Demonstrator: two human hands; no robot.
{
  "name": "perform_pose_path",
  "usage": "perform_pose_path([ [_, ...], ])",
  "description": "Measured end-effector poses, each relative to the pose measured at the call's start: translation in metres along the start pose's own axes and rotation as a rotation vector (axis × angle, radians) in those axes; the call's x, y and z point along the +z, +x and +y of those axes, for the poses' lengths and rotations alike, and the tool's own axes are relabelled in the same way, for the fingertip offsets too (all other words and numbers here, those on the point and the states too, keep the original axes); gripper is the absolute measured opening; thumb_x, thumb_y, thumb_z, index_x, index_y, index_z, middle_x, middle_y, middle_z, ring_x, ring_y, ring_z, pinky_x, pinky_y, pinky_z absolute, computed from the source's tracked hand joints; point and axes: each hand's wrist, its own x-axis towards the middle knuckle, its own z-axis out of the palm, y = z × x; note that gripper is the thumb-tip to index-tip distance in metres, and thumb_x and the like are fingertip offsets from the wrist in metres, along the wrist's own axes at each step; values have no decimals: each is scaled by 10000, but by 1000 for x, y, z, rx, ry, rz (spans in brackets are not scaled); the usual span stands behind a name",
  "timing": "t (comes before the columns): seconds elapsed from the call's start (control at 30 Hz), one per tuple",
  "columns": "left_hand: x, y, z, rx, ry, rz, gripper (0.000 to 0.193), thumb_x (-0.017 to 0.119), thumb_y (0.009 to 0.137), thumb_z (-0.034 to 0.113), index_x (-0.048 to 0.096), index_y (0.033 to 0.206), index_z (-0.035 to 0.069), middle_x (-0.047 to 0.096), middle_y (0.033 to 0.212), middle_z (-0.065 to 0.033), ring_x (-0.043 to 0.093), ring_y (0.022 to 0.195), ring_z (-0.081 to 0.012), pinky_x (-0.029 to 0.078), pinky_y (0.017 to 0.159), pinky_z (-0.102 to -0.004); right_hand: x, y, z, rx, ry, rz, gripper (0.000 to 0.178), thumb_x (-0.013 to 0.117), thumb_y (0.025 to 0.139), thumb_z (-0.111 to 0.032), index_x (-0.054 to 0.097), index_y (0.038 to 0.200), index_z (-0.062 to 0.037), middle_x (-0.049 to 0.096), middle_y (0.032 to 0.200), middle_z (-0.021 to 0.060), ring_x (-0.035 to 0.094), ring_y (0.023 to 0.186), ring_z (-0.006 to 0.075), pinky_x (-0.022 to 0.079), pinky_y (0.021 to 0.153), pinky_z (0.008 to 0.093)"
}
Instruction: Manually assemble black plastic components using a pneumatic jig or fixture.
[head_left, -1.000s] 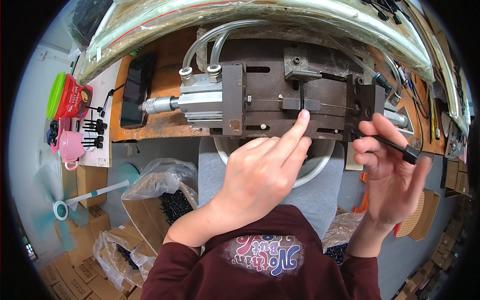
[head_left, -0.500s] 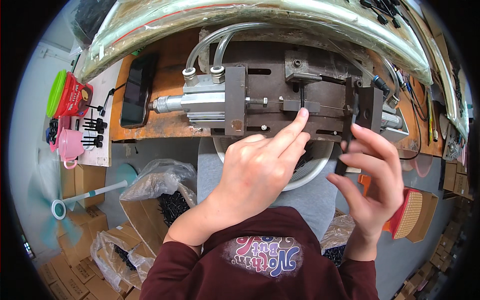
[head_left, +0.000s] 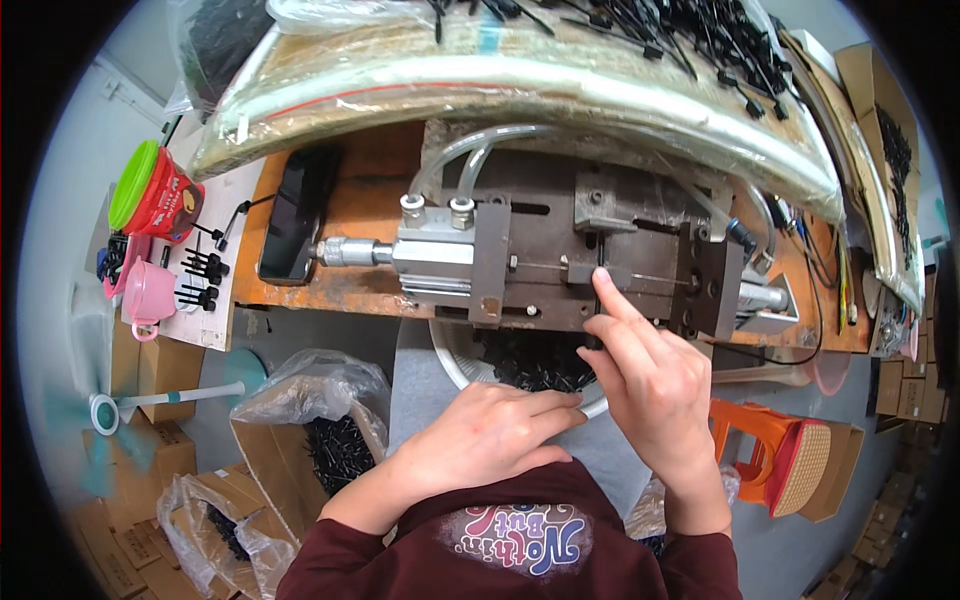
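My right hand (head_left: 655, 375) is at the middle of a dark metal fixture (head_left: 545, 255) with pneumatic cylinders. Its index fingertip rests on a thin black part (head_left: 600, 248) that lies crosswise in the fixture's small centre block. The thumb and curled fingers close around the part's dark lower end, which they partly hide. My left hand (head_left: 495, 430) is lower, beside the basket rim in front of my lap, fingers stretched out and holding nothing. Below the fixture, a white basket (head_left: 450, 362) contains many black parts (head_left: 535, 360).
A silver cylinder (head_left: 432, 262) with clear hoses stands on the fixture's left. Further left lie a phone (head_left: 293, 215), a pink cup (head_left: 150, 295) and a red tub (head_left: 165, 200). Plastic-wrapped board (head_left: 520, 85) arches behind. An orange stool (head_left: 745, 440) stands at right.
My left hand has left the centre block and dropped toward my lap. My right hand has moved left from the fixture's right end to the centre block. The view has shifted upward.
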Motion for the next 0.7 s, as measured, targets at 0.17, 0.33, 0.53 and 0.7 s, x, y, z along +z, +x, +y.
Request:
perform_pose_path([
  [0.17,2,-4,-7,13,-39,41,381,734,796,264,636,1105,64,677,1118,-85,696,876,-276,560,701,-384,-10,6,0,-65,-29,-71,263,773,698,-91,635,917,-44,665,1232,133,603,538,208,513,554,307],
  [0.33,7,-18,-14,8,4,145,361,777,793,297,696,1085,102,725,1025,-48,708,755,-228,574,653,-336,-35,70,-7,-73,215,43,219,766,813,-175,635,926,-41,657,831,93,622,565,214,494,546,320],
  [0.53,26,-29,-20,43,-47,182,276,753,822,261,698,1035,93,727,996,-50,714,786,-233,578,654,-339,-8,232,8,-113,47,349,335,711,871,-337,713,969,-16,724,924,135,696,864,242,534,775,354],
  [0.7,26,-49,-23,19,-46,221,255,740,837,264,699,1029,101,730,977,-51,712,781,-242,581,652,-351,31,321,-3,296,-352,-59,828,588,769,-733,671,1195,-27,644,1230,142,548,1213,298,452,975,438],
])
